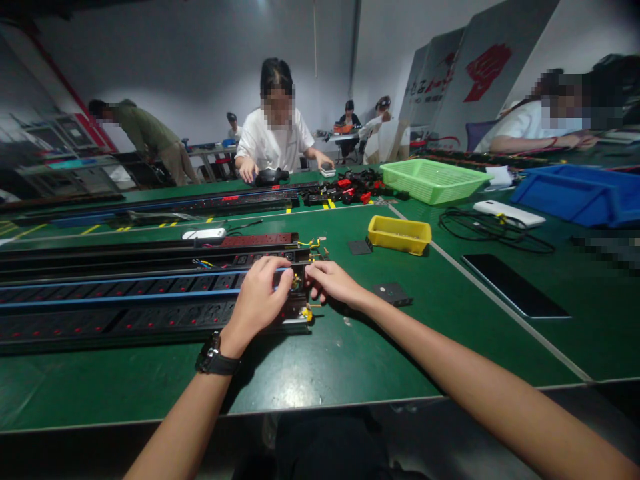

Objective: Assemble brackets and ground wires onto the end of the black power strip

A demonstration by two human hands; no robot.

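Long black power strips (165, 313) with rows of sockets and small red dots lie side by side on the green table. My left hand (260, 297), with a black watch at the wrist, is closed over the right end of the blue-edged power strip (125, 288). At that open end, coloured wires show between my hands. My right hand (330, 283) faces this end with thumb and fingers pinched together; what they hold is hidden. Yellow wiring (307, 313) sticks out of the nearest strip's end. Right of my right hand lies a flat black plate (393, 293).
A yellow bin (400, 235) with small parts stands beyond my right hand, near another black plate (360, 247). Further right are a green basket (433, 180), blue bins (575, 193), a cable (495, 230) and a dark tablet (515, 285). A co-worker (275, 140) works across the table.
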